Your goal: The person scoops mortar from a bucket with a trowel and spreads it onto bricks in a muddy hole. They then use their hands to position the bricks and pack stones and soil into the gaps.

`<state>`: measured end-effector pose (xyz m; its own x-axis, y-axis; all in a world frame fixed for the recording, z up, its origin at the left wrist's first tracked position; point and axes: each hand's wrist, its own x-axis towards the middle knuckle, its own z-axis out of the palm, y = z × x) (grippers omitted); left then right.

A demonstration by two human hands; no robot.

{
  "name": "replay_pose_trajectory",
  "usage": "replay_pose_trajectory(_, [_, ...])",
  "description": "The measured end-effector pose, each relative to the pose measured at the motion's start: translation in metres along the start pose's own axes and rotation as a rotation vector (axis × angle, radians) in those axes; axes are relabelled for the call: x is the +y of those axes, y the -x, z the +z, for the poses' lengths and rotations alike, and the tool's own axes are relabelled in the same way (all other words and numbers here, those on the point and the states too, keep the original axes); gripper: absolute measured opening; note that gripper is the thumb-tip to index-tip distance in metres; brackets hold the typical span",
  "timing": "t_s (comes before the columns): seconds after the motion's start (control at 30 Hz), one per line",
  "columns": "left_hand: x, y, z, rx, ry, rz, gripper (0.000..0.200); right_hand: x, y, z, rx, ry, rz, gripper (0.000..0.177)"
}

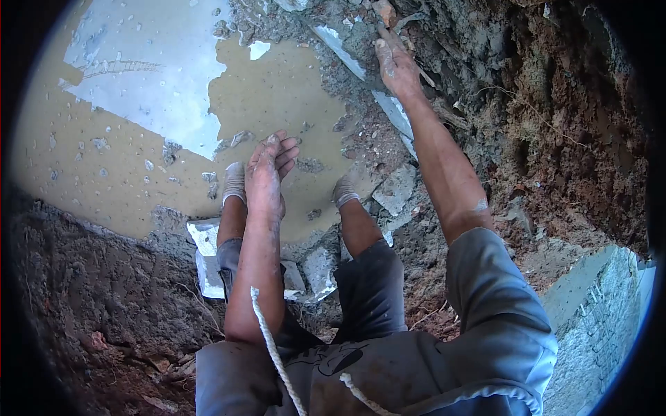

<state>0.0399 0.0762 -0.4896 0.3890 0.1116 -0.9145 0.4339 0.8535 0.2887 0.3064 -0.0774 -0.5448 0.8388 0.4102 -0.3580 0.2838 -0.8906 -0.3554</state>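
Observation:
My left hand hangs over the muddy water, between my two lower legs. Its fingers are loosely curled and apart, with nothing in them. My right hand reaches far forward to the foot of the earth bank, smeared with grey mud. Its fingers stretch out, fingertips right at the lower end of a small reddish-brown lump, like a piece of brick or stone. Beside that hand, a pale slab edge sticks out of wet gravel and mud.
A pale, smooth patch reflects light across the muddy water. Broken concrete pieces and a white block lie around my legs. Roots run through the bank at right. A rough concrete face stands at lower right, with dark soil at left.

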Motion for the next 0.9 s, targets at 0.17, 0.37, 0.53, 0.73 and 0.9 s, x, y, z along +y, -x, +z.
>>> replay_pose_trajectory(0.17, [0.0,-0.002,-0.002,-0.009,-0.039,-0.01,0.046,0.009,0.035,-0.026,0.122,-0.089,0.001,0.051])
replay_pose_trajectory(0.37, [0.012,0.009,-0.004,0.211,-0.158,-0.019,0.049,0.017,0.165,-0.064,-0.223,0.108,0.406,0.052])
replay_pose_trajectory(0.53, [0.074,0.066,-0.016,0.2,-0.447,0.225,0.052,0.014,0.277,-0.129,-0.231,0.313,0.535,0.049])
replay_pose_trajectory(0.73, [0.228,0.153,0.01,0.119,-0.608,0.71,0.045,-0.021,0.341,-0.243,0.114,0.076,0.756,0.054])
replay_pose_trajectory(0.9, [0.335,0.239,0.066,-0.018,-0.684,0.861,0.041,-0.064,0.381,-0.356,0.359,-0.174,0.764,0.055])
